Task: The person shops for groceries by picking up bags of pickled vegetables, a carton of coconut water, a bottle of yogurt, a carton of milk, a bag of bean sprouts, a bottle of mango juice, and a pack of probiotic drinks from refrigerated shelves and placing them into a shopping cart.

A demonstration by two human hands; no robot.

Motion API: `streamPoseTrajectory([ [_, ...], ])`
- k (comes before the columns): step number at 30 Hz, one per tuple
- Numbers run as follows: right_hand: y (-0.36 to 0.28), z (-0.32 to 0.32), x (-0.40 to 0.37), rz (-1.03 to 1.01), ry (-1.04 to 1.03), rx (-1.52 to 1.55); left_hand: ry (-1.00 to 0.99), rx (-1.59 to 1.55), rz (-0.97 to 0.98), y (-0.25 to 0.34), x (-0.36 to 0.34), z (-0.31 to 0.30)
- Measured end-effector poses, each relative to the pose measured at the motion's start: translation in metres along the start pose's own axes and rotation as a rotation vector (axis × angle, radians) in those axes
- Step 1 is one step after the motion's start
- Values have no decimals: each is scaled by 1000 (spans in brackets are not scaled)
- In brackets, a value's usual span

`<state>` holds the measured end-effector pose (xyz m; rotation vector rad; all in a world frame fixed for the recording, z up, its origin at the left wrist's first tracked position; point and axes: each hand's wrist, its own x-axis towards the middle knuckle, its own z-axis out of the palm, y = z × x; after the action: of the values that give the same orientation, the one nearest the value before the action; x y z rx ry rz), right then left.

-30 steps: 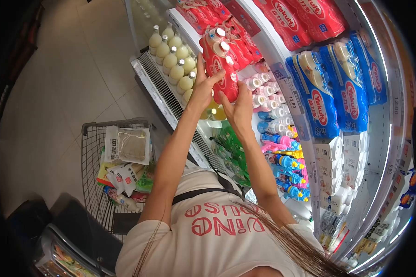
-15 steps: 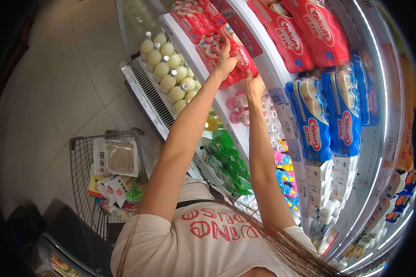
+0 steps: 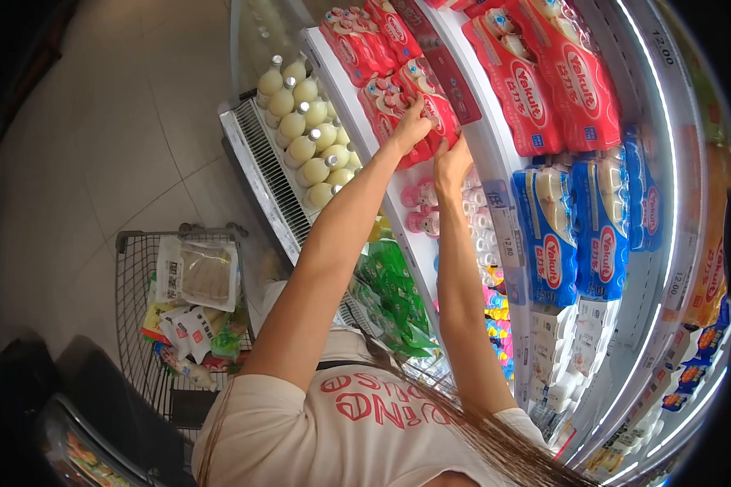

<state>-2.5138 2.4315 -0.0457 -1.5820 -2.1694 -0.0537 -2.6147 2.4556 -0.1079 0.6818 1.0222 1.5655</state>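
Note:
Both hands are at a red multipack of Yakult bottles (image 3: 439, 107) on the white middle shelf of a chilled display. My left hand (image 3: 412, 131) holds it from the left, with fingers reaching over the top. At the near end, my right hand (image 3: 453, 165) grips it, thumb up against the wrap; its other fingers are partly hidden. Another red Yakult pack (image 3: 379, 109) stands close on the left, partly covered by my left hand. Small bottles with pink wrapping (image 3: 421, 208) sit on the shelf nearer me, left of my right forearm.
White bottles (image 3: 302, 149) fill the lower left case, behind a black vent grille (image 3: 260, 158). Larger red packs (image 3: 521, 93) and blue Yakult packs (image 3: 551, 235) occupy the shelf at right. A wire shopping cart (image 3: 130, 300) with packaged food stands at lower left, beside green packages (image 3: 394, 296) in the case.
The view has shifted a little, so the shelves appear lower and further right. Both hands stay on the same red Yakult pack, which sits in much the same place.

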Motion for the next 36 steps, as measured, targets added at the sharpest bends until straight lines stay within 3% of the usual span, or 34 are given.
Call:
streamPoseTrajectory([
  [4, 5, 0, -4, -14, 36, -72, -57, -115, 110, -4, 8, 6],
  [6, 12, -2, 2, -33, -20, -131, 15, -235, 26, -5, 8, 12],
  [10, 20, 3, 7, -2, -92, -111, 49, -106, 87, -26, 22, 6],
  [12, 23, 9, 8, -66, -53, -149, 126, 136, 105, -19, 11, 0],
  [14, 26, 7, 9, -83, -92, -306, 224, 313, 207, 11, -21, -8],
  [15, 18, 0, 3, -180, -17, -358, 311, 303, 268, 17, -43, -9],
  [16, -8, -16, -8, -117, -104, -328, 357, 282, 356, 23, -70, -16],
  [18, -55, -33, -47, -101, -119, -337, 334, 123, 232, 63, -159, -39],
  [20, -75, -36, -100, -331, -164, -191, 413, 238, 278, 62, -241, -65],
  [22, -96, -33, -169, -368, -462, 217, 545, 264, 198, 61, -322, -93],
  [24, -123, -38, -240, -364, -777, 487, 802, 455, 139, 38, -396, -125],
  [26, -141, -39, -305, -630, -937, 553, 1107, 635, -63, 30, -476, -159],
  [27, -163, -57, -334, -530, -1134, 688, 1258, 701, -87, 5, -519, -179],
  [28, -168, -54, -362, -746, -1181, 765, 1420, 672, -215, -14, -559, -194],
  [30, -193, -62, -406, -685, -1561, 919, 1612, 565, -583, -83, -642, -229],
  [34, -190, -9, -502, -1064, -1672, 679, 1534, 17, -1018, -192, -740, -301],
  [36, -195, 18, -544, -1228, -1697, 495, 1397, 332, -1237, -138, -730, -290],
])
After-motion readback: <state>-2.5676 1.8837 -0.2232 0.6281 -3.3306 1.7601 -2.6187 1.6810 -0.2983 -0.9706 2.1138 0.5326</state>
